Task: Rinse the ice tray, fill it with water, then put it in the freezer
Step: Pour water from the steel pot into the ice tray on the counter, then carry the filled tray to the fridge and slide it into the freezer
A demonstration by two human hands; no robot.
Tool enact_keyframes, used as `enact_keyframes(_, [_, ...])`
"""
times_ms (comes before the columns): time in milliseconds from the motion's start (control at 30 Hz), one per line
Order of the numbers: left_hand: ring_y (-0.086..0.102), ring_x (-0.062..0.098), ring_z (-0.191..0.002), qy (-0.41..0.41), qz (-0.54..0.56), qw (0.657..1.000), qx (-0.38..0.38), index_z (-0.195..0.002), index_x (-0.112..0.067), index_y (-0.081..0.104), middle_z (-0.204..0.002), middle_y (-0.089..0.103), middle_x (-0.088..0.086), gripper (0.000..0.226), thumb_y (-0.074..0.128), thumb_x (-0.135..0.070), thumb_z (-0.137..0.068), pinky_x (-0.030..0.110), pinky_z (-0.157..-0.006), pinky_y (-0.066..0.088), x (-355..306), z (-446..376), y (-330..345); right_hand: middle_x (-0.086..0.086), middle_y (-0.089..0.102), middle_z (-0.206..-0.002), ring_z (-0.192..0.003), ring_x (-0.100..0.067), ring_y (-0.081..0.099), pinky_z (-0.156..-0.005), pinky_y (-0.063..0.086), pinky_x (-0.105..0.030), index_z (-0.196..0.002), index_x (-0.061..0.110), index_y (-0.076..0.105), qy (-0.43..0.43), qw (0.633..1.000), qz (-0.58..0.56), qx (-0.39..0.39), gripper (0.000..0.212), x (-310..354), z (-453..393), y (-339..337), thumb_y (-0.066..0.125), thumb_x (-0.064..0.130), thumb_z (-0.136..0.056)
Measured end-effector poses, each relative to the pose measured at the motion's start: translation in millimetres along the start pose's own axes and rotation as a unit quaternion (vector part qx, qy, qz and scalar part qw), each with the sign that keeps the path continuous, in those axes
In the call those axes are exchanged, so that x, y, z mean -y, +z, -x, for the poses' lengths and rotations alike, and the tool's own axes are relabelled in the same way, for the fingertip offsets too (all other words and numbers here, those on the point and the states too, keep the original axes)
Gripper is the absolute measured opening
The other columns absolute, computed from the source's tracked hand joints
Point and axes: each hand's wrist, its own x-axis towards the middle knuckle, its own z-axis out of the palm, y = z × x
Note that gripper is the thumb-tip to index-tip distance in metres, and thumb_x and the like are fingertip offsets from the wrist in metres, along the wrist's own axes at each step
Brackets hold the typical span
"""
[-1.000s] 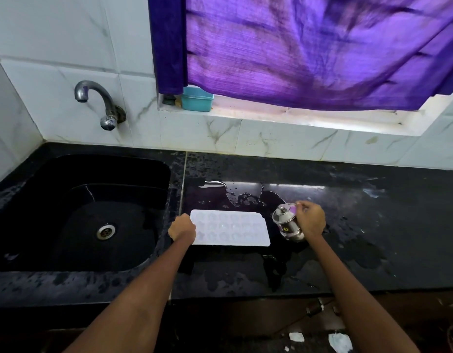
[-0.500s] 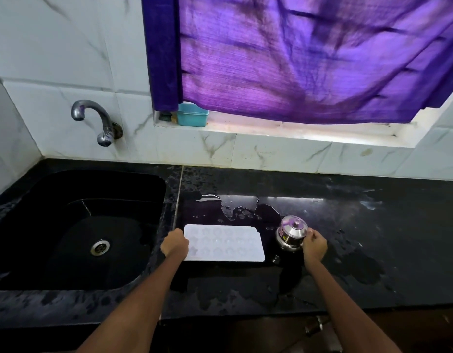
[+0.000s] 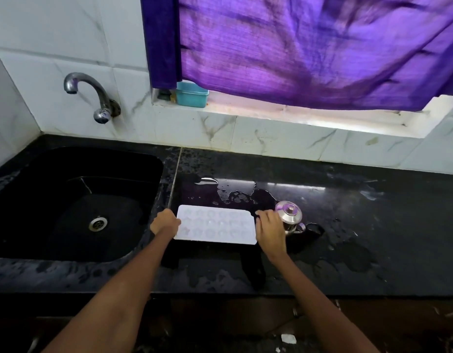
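While the white ice tray lies flat on the wet black counter, just right of the sink, both hands sit at its short ends. Left hand is curled round the tray's left edge, gripping it. Right hand is at the right edge, fingers bent with tips at the far right corner; can't tell whether it actually grips the tray or only touches it. Tray shows rows of star-like cells; water level in them unreadable.

Small steel lidded pot stands upright just right of the right hand, touching or nearly so. Puddle on the counter behind the tray. Sink basin black, drain visible. Tap on the tiled wall above the sink, no stream visible. Teal box on the window ledge, partly under the purple curtain.
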Motion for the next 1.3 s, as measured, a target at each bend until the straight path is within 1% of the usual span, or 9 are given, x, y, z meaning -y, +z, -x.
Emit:
enact_keyframes(133, [0.062, 0.032, -0.113, -0.011, 0.028, 1.0, 0.009, -0.113, -0.008, 0.067, -0.122, 0.064, 0.015, 0.032, 0.064, -0.022, -0.084, 0.038, -0.091, 0.051, 0, -1, -4, -0.022, 0.058, -0.108, -0.104, -0.035, 0.054, -0.082, 0.045, -0.039, -0.111, -0.004, 0.058, 0.167, 0.975, -0.105, 0.103, 0.027, 5, 0, 26, 0.045, 0.01, -0.093])
enact_keyframes(300, [0.064, 0.034, -0.109, -0.019, 0.08, 0.996, 0.033, -0.111, -0.005, 0.068, -0.119, 0.066, 0.016, 0.035, 0.066, -0.023, -0.081, 0.039, -0.091, 0.054, 6, -9, -7, -0.028, 0.066, -0.095, -0.093, -0.039, 0.06, -0.07, 0.04, -0.034, -0.089, -0.01, 0.062, 0.286, 0.927, -0.183, 0.157, 0.028, 4, -14, 41, 0.045, 0.012, -0.094])
enact_keyframes(433, [0.069, 0.033, -0.099, -0.003, 0.106, 0.992, 0.067, -0.103, 0.001, 0.069, -0.11, 0.07, 0.018, 0.03, 0.069, -0.019, -0.08, 0.039, -0.085, 0.057, 8, -22, -5, -0.025, 0.066, -0.094, -0.093, -0.038, 0.06, -0.078, 0.043, -0.036, -0.086, -0.01, 0.064, 0.354, 0.898, -0.219, 0.139, 0.026, 4, -22, 51, 0.05, 0.011, -0.093])
enact_keyframes(600, [0.073, 0.035, -0.084, 0.007, 0.138, 0.983, 0.122, -0.096, 0.01, 0.066, -0.095, 0.07, 0.018, 0.023, 0.068, -0.007, -0.081, 0.04, -0.071, 0.061, 6, -34, -9, -0.013, 0.052, -0.076, -0.077, -0.023, 0.047, -0.07, 0.034, -0.027, -0.075, -0.001, 0.058, 0.41, 0.856, -0.287, 0.131, 0.019, 6, -26, 55, 0.049, 0.006, -0.091])
enact_keyframes(767, [0.073, 0.039, -0.08, 0.034, 0.157, 0.977, 0.138, -0.079, 0.008, 0.063, -0.097, 0.071, 0.028, 0.012, 0.069, -0.001, -0.08, 0.049, -0.072, 0.06, 3, -46, -11, -0.002, 0.045, -0.062, -0.061, -0.015, 0.041, -0.054, 0.034, -0.027, -0.069, 0.003, 0.059, 0.453, 0.821, -0.333, 0.101, 0.022, 9, -33, 50, 0.05, 0.001, -0.089])
enact_keyframes(867, [0.073, 0.038, -0.079, 0.043, 0.16, 0.975, 0.15, -0.086, 0.011, 0.065, -0.094, 0.071, 0.025, 0.015, 0.07, -0.002, -0.081, 0.047, -0.073, 0.06, 3, -51, -9, -0.001, 0.049, -0.064, -0.059, -0.012, 0.044, -0.055, 0.038, -0.025, -0.065, 0.006, 0.06, 0.496, 0.781, -0.373, 0.076, 0.024, 7, -33, 42, 0.051, 0.0, -0.086])
enact_keyframes(1033, [0.074, 0.034, -0.079, 0.084, 0.161, 0.967, 0.178, -0.084, 0.009, 0.067, -0.093, 0.073, 0.022, 0.016, 0.073, -0.005, -0.078, 0.045, -0.077, 0.06, -11, -60, -7, -0.002, 0.041, -0.065, -0.058, -0.016, 0.041, -0.05, 0.032, -0.026, -0.061, 0.012, 0.048, 0.556, 0.717, -0.417, 0.061, 0.031, -2, -22, 36, 0.041, -0.004, -0.087])
enact_keyframes(1233, [0.074, 0.037, -0.08, 0.126, 0.141, 0.952, 0.242, -0.069, 0.0, 0.06, -0.093, 0.073, 0.023, 0.015, 0.069, -0.003, -0.081, 0.043, -0.079, 0.06, -31, -42, 1, -0.005, 0.054, -0.067, -0.061, -0.018, 0.051, -0.048, 0.039, -0.025, -0.073, 0.003, 0.058, 0.62, 0.692, -0.368, -0.038, 0.009, -5, 11, 5, 0.059, -0.001, -0.081])
enact_keyframes(1300, [0.073, 0.037, -0.082, 0.137, 0.14, 0.943, 0.268, -0.076, 0.002, 0.061, -0.097, 0.072, 0.023, 0.011, 0.07, -0.003, -0.081, 0.043, -0.079, 0.06, -37, -35, 7, 0.0, 0.056, -0.051, -0.052, -0.015, 0.048, -0.04, 0.039, -0.018, -0.063, 0.006, 0.055, 0.622, 0.684, -0.376, -0.057, 0.021, -7, 28, -8, 0.055, -0.003, -0.083])
